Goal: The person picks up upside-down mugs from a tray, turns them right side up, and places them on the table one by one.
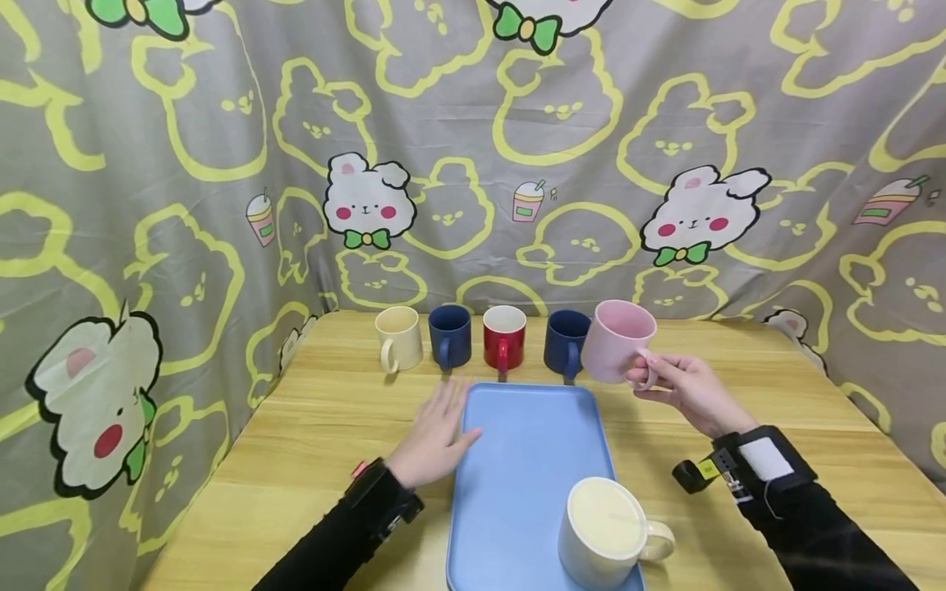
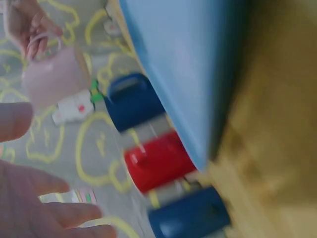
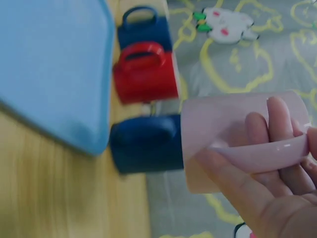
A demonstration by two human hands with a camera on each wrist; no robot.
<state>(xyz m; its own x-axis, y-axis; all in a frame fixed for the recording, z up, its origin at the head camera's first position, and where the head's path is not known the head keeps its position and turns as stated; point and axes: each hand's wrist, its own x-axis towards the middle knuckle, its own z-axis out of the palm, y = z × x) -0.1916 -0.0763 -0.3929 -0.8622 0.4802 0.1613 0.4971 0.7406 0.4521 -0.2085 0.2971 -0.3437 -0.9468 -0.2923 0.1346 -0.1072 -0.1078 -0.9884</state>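
My right hand (image 1: 691, 390) grips the pink mug (image 1: 617, 341) by its handle, with fingers curled through the loop in the right wrist view. The mug is held up at the right end of the mug row, overlapping a dark blue mug (image 1: 566, 341) in the head view. My left hand (image 1: 434, 435) has its fingers spread over the left edge of the blue tray (image 1: 532, 460), holding nothing. On the tray's near right corner stands a cream mug (image 1: 602, 533), its handle pointing right over the rim.
Along the back of the wooden table (image 1: 332, 427) stand a pale yellow mug (image 1: 399, 336), another dark blue mug (image 1: 450, 335) and a red mug (image 1: 505, 336), handles toward me. A patterned grey curtain (image 1: 458, 123) hangs behind and at both sides.
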